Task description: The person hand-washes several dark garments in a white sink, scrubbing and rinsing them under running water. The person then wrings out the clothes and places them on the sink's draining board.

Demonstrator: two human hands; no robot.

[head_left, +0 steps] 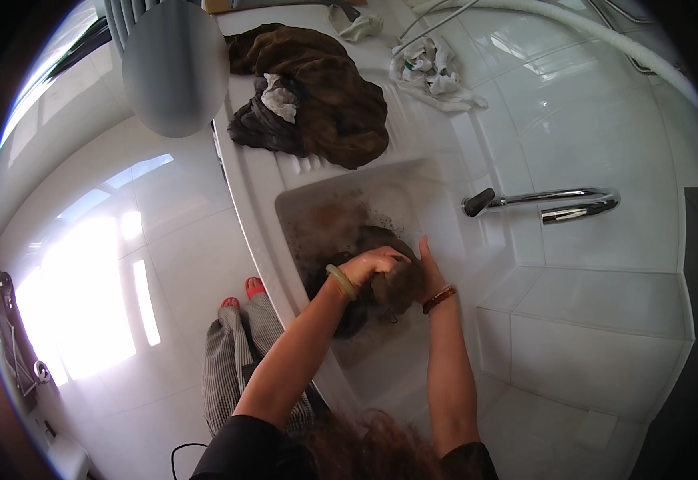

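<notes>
Dk grey-brown wet cloth (pixel 403 286), bunched, in white rectangular sink (pixel 426 182), btwn both hands. L hand (pixel 375 264): fingers curled, gripping cloth. R hand (pixel 430 276): thumb up & apart, at cloth's R side; other fingers hidden, can't tell if closed. Murky brownish water (pixel 325 216) around. Step in hand, my read: hand-working wet fabric, rub or squeeze. Next move calls for firm two-hand hold, low over water. Beyond sink, on white ribbed bench (pixel 247 178): crumpled brown fabric pile (pixel 337 100). Chrome curved faucet (pixel 553 195) to R.
</notes>
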